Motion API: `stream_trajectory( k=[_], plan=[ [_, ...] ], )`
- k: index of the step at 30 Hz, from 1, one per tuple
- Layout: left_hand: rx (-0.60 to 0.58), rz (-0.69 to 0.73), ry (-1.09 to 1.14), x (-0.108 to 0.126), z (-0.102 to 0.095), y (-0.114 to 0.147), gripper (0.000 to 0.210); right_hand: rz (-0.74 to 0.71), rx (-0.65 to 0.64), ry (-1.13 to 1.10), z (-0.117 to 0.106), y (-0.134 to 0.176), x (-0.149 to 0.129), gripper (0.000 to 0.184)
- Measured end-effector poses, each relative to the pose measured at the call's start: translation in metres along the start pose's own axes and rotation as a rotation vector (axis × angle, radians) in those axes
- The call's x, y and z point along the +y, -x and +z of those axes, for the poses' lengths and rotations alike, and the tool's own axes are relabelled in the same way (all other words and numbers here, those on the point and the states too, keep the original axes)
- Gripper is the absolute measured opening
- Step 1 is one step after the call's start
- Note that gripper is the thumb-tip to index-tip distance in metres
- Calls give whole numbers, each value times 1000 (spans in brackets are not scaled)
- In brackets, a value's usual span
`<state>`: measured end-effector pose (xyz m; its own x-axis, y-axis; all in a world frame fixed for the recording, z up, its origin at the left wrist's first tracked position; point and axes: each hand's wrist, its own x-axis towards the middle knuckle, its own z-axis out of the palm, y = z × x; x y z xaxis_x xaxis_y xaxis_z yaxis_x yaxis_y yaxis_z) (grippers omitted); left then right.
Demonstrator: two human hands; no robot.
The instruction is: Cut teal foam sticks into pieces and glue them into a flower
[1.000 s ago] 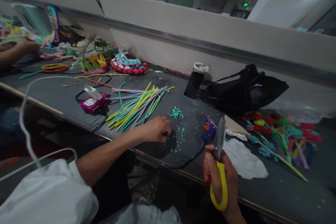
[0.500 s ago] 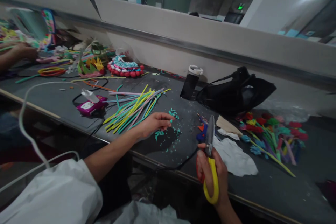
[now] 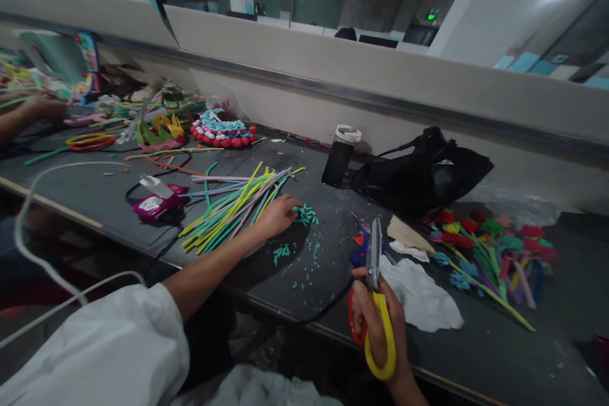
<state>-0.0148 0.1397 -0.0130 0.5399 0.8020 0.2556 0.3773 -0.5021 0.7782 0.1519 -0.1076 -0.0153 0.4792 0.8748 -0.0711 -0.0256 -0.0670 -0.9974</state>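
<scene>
While the right hand [image 3: 378,323] grips one pair of scissors [image 3: 374,247], blades toward 12 o'clock, the left hand [image 3: 278,216] is at one pile of green pieces [image 3: 307,214], at its 3 o'clock; whether its fingers hold a piece cannot be told. One smaller cluster [image 3: 281,252] lies at that hand's 6 o'clock, one bundle of pipe cleaners [image 3: 233,209] at 9. From the right hand, one glue gun [image 3: 359,258] sits at 11, one white sheet [image 3: 428,298] at 2.
</scene>
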Motion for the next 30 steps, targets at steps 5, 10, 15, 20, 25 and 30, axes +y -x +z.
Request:
stream_trajectory(
  k=[5,10,15,20,25,30],
  plan=[
    [-20,31,-82,15,-15,22,19,5,-6,-51,-6,-2,1,37],
    [-145,84,-235,25,-19,54,19,23,-18,-46,-7,-2,-1,39],
    [-328,74,-500,34,-16,81,25,-59,49,280,-23,1,-7,44],
    [-328,79,-445,30,-10,88,21,-274,167,736,-48,6,-1,41],
    [-287,119,-370,22,-1,82,20,-320,255,988,-56,16,7,57],
    [-204,136,-326,29,-6,81,24,-153,111,1236,-75,15,10,51]
  ],
)
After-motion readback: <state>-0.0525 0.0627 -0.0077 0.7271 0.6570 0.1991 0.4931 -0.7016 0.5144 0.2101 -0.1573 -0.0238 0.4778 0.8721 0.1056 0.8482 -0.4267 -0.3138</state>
